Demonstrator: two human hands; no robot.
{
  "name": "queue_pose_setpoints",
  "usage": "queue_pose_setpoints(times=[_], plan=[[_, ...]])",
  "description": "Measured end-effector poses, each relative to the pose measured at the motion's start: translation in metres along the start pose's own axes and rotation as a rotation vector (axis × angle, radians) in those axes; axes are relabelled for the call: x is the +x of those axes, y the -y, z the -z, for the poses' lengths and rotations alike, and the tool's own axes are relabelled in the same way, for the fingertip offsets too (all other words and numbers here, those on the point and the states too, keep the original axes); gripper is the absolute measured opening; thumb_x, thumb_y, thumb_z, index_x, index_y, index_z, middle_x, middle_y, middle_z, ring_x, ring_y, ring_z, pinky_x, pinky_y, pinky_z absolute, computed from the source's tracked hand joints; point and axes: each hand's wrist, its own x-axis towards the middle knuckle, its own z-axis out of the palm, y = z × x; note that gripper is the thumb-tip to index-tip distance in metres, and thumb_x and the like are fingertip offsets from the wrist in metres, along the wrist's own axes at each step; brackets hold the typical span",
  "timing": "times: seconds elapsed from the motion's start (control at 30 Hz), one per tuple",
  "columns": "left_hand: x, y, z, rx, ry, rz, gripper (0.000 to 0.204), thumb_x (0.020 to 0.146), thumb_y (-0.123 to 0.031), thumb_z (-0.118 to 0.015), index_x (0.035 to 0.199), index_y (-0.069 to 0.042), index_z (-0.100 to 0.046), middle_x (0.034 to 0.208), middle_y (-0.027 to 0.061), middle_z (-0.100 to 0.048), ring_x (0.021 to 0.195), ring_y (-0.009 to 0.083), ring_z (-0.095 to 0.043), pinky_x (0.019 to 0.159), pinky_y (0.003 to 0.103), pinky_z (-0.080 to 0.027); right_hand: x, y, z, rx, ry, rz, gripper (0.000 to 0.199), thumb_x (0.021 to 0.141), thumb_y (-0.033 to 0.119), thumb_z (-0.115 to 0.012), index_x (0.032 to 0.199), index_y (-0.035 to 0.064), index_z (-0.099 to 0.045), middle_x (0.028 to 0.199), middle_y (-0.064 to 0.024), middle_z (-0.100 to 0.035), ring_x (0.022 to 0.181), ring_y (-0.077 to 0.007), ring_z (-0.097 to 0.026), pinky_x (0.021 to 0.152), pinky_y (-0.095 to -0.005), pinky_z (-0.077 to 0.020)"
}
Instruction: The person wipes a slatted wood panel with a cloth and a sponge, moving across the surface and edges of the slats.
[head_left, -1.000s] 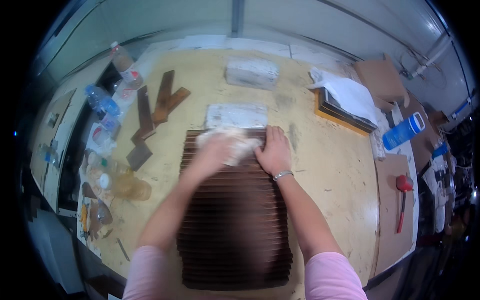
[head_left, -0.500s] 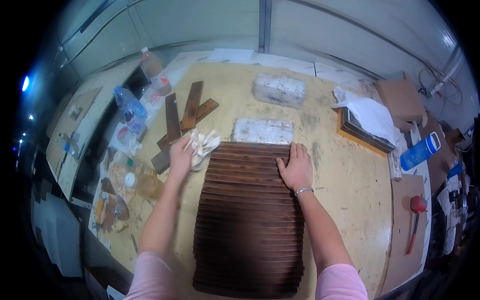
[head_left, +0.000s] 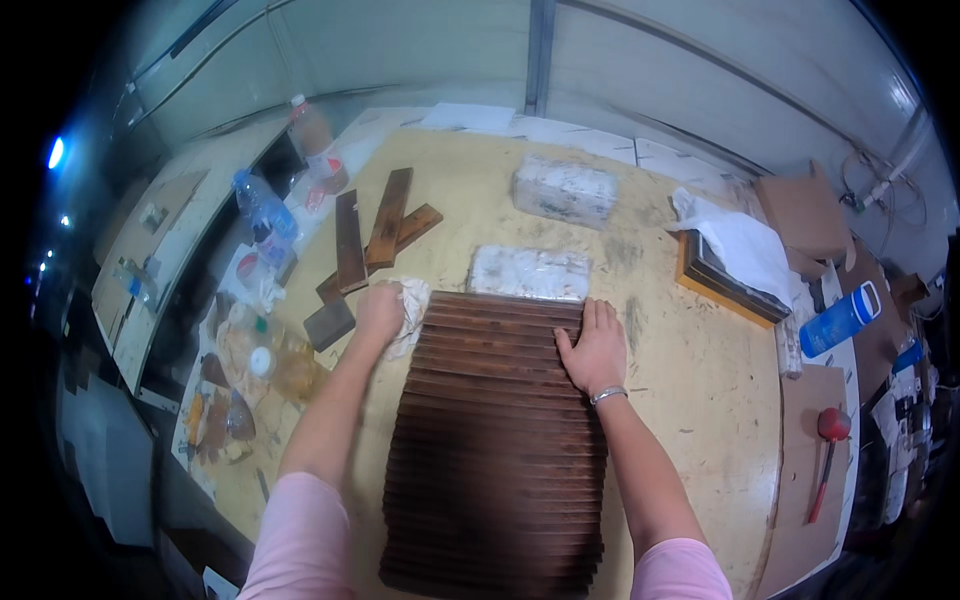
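A long row of dark brown wooden strips (head_left: 490, 400), packed side by side, lies on the table in front of me. My left hand (head_left: 378, 312) grips a crumpled whitish cloth (head_left: 410, 312) against the row's far left corner. At the far right corner, my right hand (head_left: 596, 348) lies on the strips' ends with its fingers stretched out and the thumb apart; a bracelet circles that wrist. A white-wrapped block (head_left: 530, 272) touches or nearly touches the far end of the row. Several loose brown strips (head_left: 388, 218) lie crossed beyond my left hand.
A second wrapped block (head_left: 566, 188) sits farther back. Plastic bottles (head_left: 264, 208) and a jar of yellowish liquid (head_left: 288, 368) line the left side. Along the right are a white cloth over a dark box (head_left: 735, 270), a blue bottle (head_left: 838, 320) and a red mallet (head_left: 832, 426).
My left hand has pressed the cloth in against the strips' corner, and the cloth looks more bunched. My right hand stays in place. The whole view has shifted slightly.
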Motion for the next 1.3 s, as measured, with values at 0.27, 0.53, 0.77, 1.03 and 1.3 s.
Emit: queue_pose_setpoints(times=[0.27,0.53,0.77,1.03,1.3], plan=[[-0.021,-0.090,-0.024,-0.267,-0.366,-0.519,0.023,0.089,-0.017,-0.066,0.109,-0.009,-0.073,0.108,0.0166,-0.069,0.104,0.0373,-0.064,0.091,0.045,-0.050,0.003,-0.001,0.003,-0.003,0.006,0.003,0.078,0.092,0.046,-0.062,0.148,-0.0040,-0.041,0.151,-0.0199,-0.045,0.146,-0.0338,-0.035,0.120,-0.0438,-0.0273],[-0.012,-0.017,0.006,-0.257,-0.228,-0.070,0.027,0.088,-0.025,-0.070,0.111,-0.011,-0.074,0.100,0.0175,-0.071,0.097,0.0387,-0.066,0.091,0.046,-0.050,0.002,0.002,-0.001,0.021,-0.033,0.004,0.077,0.091,0.045,-0.063,0.147,-0.0041,-0.041,0.147,-0.0187,-0.050,0.144,-0.0344,-0.037,0.119,-0.0440,-0.0287],[-0.078,-0.120,0.093,0.291,0.198,-0.333,0.029,0.086,-0.033,-0.073,0.102,-0.009,-0.075,0.082,0.0156,-0.072,0.088,0.0330,-0.070,0.093,0.051,-0.048,0.001,-0.002,-0.007,0.031,-0.074,0.022,0.072,0.091,0.045,-0.064,0.142,-0.0027,-0.047,0.144,-0.0192,-0.052,0.141,-0.0356,-0.040,0.116,-0.0444,-0.0336],[-0.217,-0.231,0.253,0.223,0.536,-0.924,0.032,0.088,-0.040,-0.070,0.100,-0.010,-0.072,0.100,0.0093,-0.072,0.076,0.0260,-0.068,0.071,0.040,-0.053,0.005,0.003,-0.005,0.047,-0.100,0.071,0.060,0.090,0.045,-0.064,0.127,-0.0022,-0.056,0.130,-0.0177,-0.059,0.130,-0.0354,-0.048,0.109,-0.0439,-0.0413],[-0.242,-0.210,0.233,0.060,0.611,-1.084,0.031,0.087,-0.037,-0.070,0.099,-0.009,-0.071,0.098,0.0097,-0.072,0.076,0.0265,-0.068,0.070,0.040,-0.053,0.007,-0.005,-0.003,-0.015,-0.053,0.039,0.060,0.090,0.048,-0.062,0.124,-0.0005,-0.057,0.129,-0.0179,-0.059,0.126,-0.0318,-0.052,0.105,-0.0427,-0.0448]])
